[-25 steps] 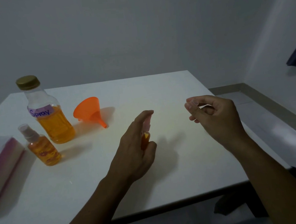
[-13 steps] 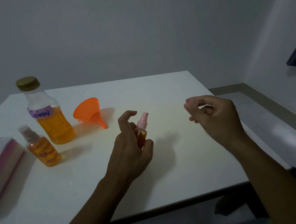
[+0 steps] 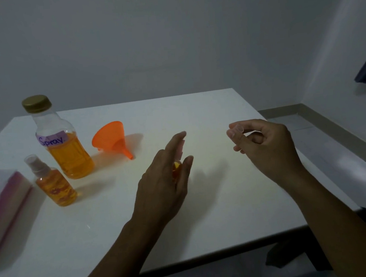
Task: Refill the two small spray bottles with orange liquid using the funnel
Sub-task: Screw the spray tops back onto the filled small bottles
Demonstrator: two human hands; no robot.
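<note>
On the white table (image 3: 207,214), a large clear plastic gold-capped bottle (image 3: 67,154) stands back left, a small clear spray bottle (image 3: 57,188) before it, an orange plastic funnel (image 3: 110,138) to its right. Mid-table my left hand (image 3: 162,185) grips a second spray bottle (image 3: 177,170); my right hand (image 3: 265,148), further right, pinches a clear cap (image 3: 236,130).

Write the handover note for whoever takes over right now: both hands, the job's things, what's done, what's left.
Left hand: grips a small spray bottle holding orange liquid, index finger over its pink sprayer.
Right hand: pinches what looks like a clear cap, apart from that bottle.
On the white table, at the left: the second small spray bottle, capped and holding orange liquid; the large bottle labelled Spray, gold lid on; the orange funnel on its side.
Done, apparently: both small bottles filled.
Left: probably cap the held bottle and set it down.
</note>
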